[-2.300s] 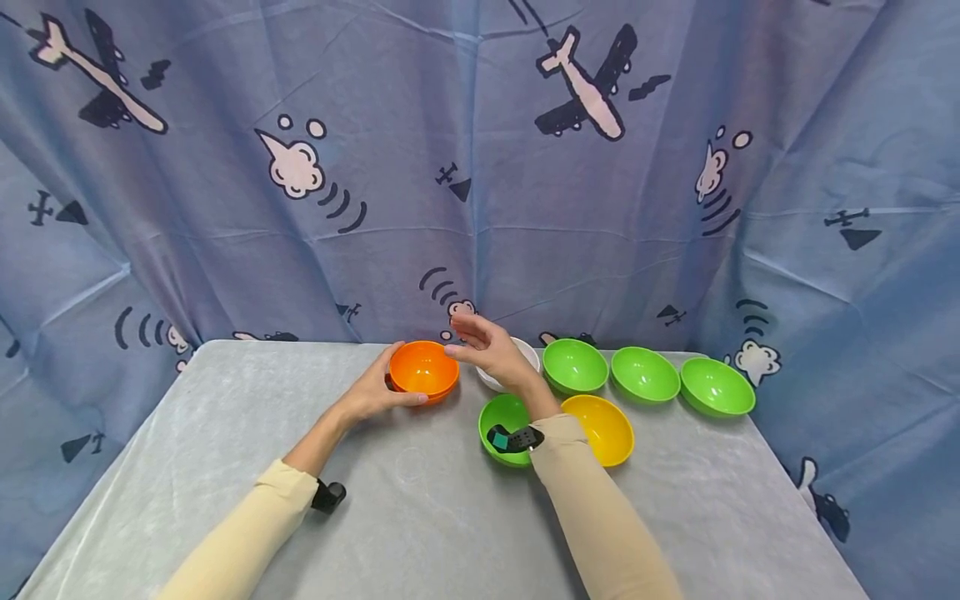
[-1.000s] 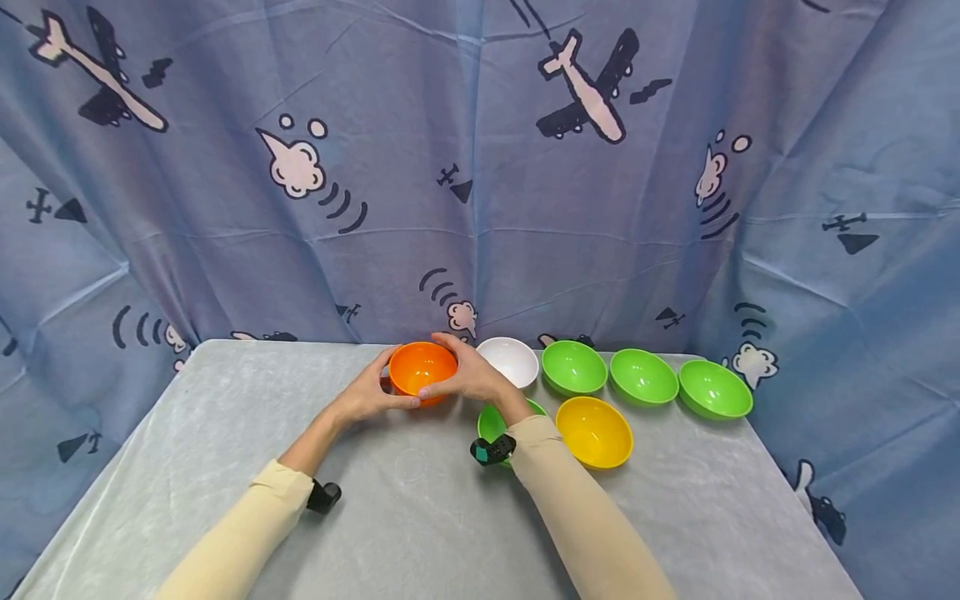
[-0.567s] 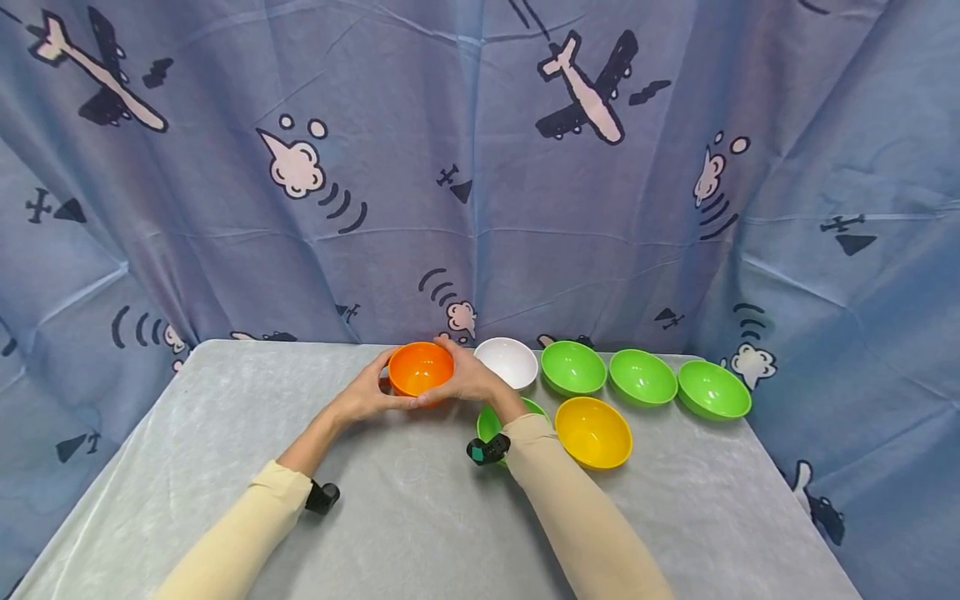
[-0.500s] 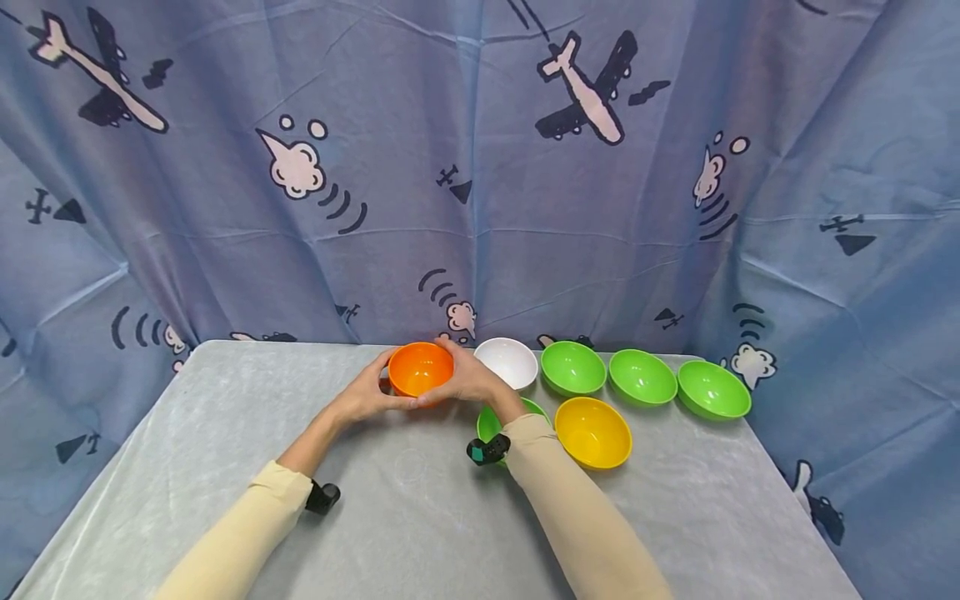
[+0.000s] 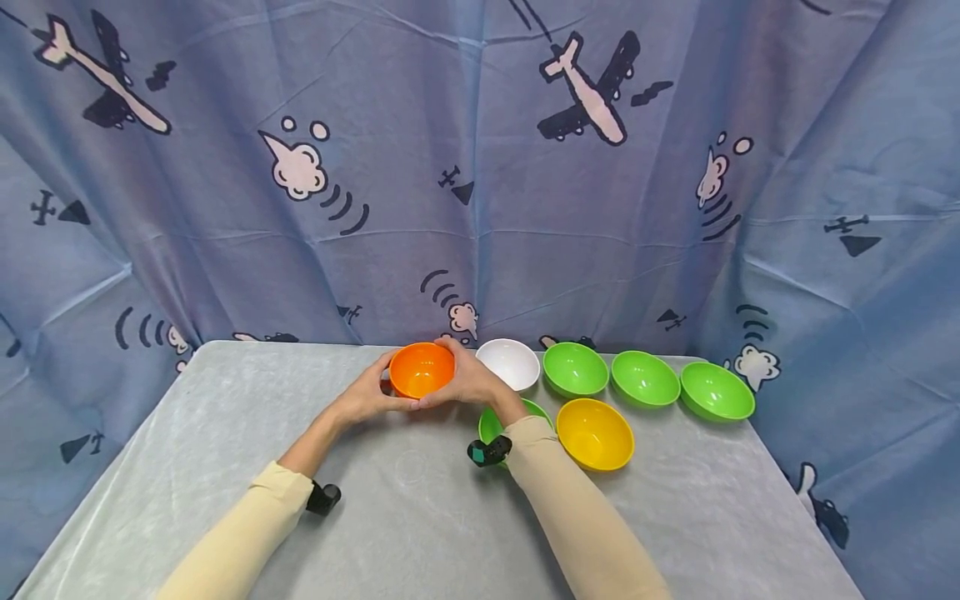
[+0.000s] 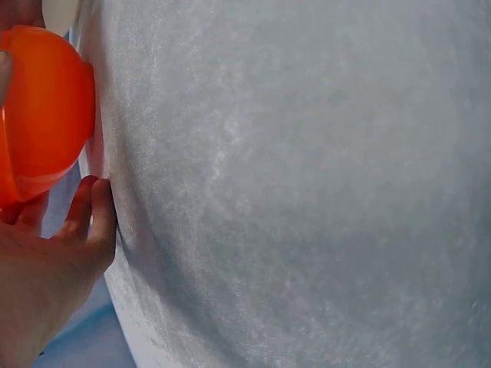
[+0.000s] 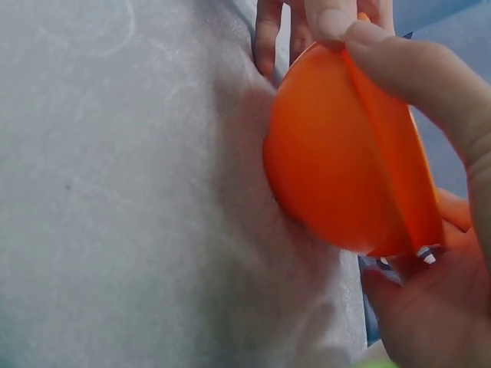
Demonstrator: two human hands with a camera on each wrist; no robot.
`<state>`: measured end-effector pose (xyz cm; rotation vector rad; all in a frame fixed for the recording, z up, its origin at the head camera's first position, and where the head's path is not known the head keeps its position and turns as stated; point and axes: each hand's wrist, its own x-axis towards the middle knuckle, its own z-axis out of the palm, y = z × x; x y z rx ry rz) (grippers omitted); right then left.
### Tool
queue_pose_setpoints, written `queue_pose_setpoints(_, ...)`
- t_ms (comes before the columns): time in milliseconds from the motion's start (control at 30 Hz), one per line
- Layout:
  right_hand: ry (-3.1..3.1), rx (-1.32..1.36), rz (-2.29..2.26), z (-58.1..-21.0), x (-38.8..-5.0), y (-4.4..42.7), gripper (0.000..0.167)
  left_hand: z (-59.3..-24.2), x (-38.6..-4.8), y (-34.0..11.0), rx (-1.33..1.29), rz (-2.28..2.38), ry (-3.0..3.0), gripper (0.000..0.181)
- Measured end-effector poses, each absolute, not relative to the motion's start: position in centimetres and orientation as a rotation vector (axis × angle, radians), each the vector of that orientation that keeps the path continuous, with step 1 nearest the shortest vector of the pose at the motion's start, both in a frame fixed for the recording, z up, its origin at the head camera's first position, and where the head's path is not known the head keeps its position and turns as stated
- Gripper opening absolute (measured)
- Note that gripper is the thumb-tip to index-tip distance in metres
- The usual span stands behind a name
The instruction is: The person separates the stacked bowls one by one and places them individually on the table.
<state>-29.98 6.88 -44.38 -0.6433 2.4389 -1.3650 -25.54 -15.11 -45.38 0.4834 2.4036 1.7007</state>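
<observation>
In the head view an orange bowl (image 5: 422, 372) stands upright near the table's back edge, held between both hands. My left hand (image 5: 366, 397) grips its left side, thumb along the near side. My right hand (image 5: 472, 380) curves round its right side, and the two thumbs meet at the near rim. From the right wrist view, the orange bowl (image 7: 330, 153) shows a second orange rim just above the outer one, like two bowls nested. In the left wrist view, the left hand's fingers (image 6: 96, 215) reach down beside the orange bowl (image 6: 50, 107). Whether its foot touches the cloth is unclear.
Right of the hands stand a white bowl (image 5: 508, 364) and a row of green bowls (image 5: 575, 369). Nearer are a yellow bowl (image 5: 595, 434) and a green bowl (image 5: 489, 425), partly hidden by the right wrist. A pale cloth (image 5: 405, 517) covers the table; a blue curtain (image 5: 375, 167) hangs behind.
My right hand has come left and down from over the white bowl to grip the orange bowl's right side. The left hand has kept its hold. Little differs over the last half second.
</observation>
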Motion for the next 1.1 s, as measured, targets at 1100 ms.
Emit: queue_pose_setpoints(1100, 2.266, -0.767, -1.725, -38.1, -29.4, 12.0, 0.104, -46.9, -26.3, -15.5, 0.406, 1.661, 2.416, 0.093)
